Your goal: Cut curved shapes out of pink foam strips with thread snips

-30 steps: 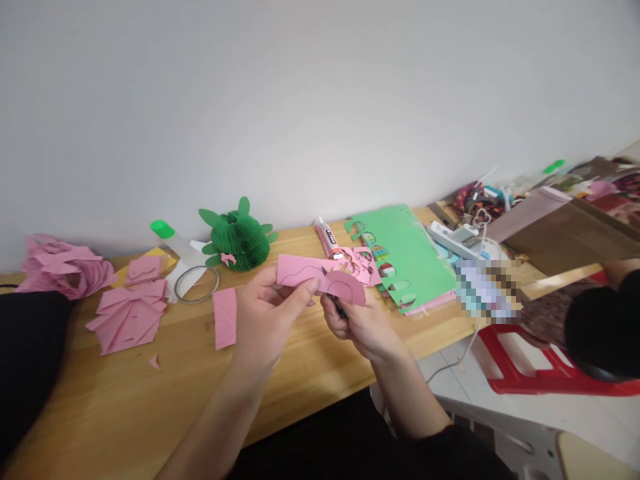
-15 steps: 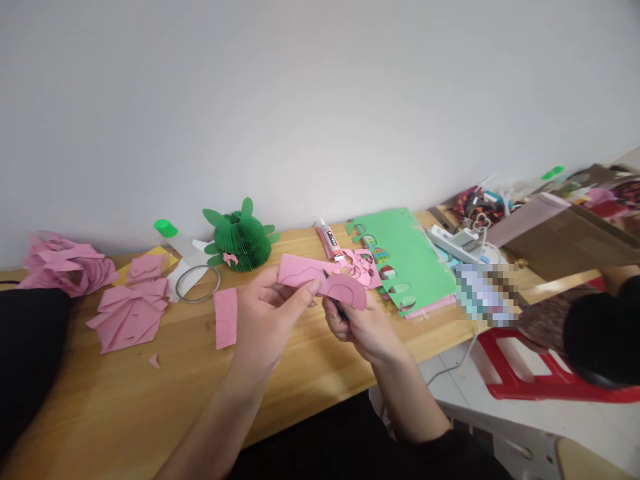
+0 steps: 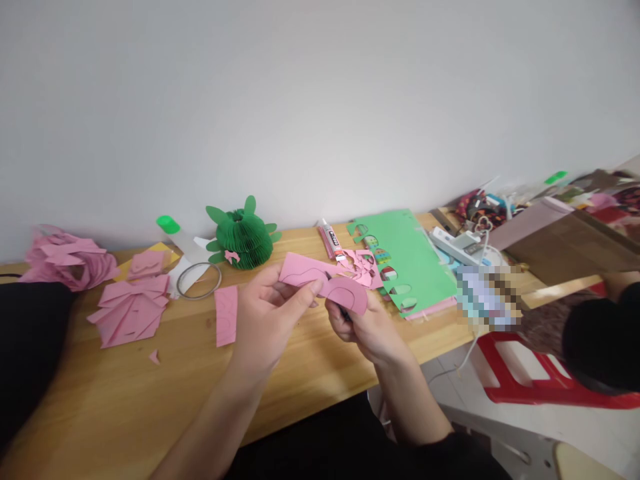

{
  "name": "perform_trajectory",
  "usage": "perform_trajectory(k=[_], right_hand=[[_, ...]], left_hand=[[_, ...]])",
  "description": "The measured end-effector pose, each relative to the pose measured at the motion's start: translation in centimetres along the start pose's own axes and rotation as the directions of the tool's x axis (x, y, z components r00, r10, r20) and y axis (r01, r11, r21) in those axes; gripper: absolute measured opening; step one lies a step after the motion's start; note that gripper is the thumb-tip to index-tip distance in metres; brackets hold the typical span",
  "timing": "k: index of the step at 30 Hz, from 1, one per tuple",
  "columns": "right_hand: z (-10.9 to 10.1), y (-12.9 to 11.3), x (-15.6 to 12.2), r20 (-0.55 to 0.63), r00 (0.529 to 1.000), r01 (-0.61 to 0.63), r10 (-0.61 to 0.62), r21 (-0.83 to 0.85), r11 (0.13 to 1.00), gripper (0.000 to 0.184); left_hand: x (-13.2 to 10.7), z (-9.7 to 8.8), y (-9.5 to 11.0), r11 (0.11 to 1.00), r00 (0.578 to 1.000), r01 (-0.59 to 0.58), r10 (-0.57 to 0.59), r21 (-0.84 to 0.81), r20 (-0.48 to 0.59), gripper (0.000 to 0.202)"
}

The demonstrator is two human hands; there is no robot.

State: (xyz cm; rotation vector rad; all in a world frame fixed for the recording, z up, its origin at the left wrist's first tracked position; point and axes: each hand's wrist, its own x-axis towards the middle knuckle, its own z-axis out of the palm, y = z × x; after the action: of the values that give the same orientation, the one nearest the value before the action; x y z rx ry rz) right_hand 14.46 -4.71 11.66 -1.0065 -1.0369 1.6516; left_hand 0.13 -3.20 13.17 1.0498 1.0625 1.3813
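Observation:
My left hand (image 3: 273,303) pinches a strip of pink paper (image 3: 303,268) with curved outlines drawn on it. My right hand (image 3: 360,327) is closed around scissors (image 3: 345,312), mostly hidden behind the paper; a dark bit of them shows at the strip's upper edge. The strip's right end is rounded and lies over my right fingers. Left of my left hand, another marked pink piece (image 3: 227,317) lies on the wooden table (image 3: 300,373). Just beyond my hands are pink paper scraps (image 3: 361,265) and a glue tube (image 3: 330,241).
A green honeycomb paper figure (image 3: 244,237), a metal ring (image 3: 199,281) and folded pink papers (image 3: 131,310) stand or lie at left. Green cut-out sheets (image 3: 415,257), a power strip (image 3: 457,245) and a cardboard box (image 3: 565,237) are at right. A red stool (image 3: 525,380) and another person's sleeve (image 3: 600,333) are beyond.
The strip's rounded right end has dipped slightly, and less of the scissors shows below it. Both hands keep their hold, and the view has shifted a little.

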Motion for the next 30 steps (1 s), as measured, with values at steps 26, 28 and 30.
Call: perform_trajectory(k=[26,28,30], right_hand=[[-0.4,-0.2,-0.1,0.013,0.999,0.030,-0.029,-0.059,0.998,0.034],[-0.3,-0.3,-0.1,0.013,0.999,0.033,-0.032,-0.057,0.998,0.034],[-0.2,-0.3,-0.1,0.009,0.999,0.032,-0.031,-0.055,0.998,0.034]], left_hand=[[0.1,-0.1,1.2,1.000,0.999,0.027,-0.027,-0.014,0.032,0.013],[0.1,-0.1,1.3,1.000,0.999,0.027,-0.026,-0.017,0.026,0.013],[0.1,-0.1,1.3,0.999,0.999,0.030,-0.030,-0.024,0.023,0.013]])
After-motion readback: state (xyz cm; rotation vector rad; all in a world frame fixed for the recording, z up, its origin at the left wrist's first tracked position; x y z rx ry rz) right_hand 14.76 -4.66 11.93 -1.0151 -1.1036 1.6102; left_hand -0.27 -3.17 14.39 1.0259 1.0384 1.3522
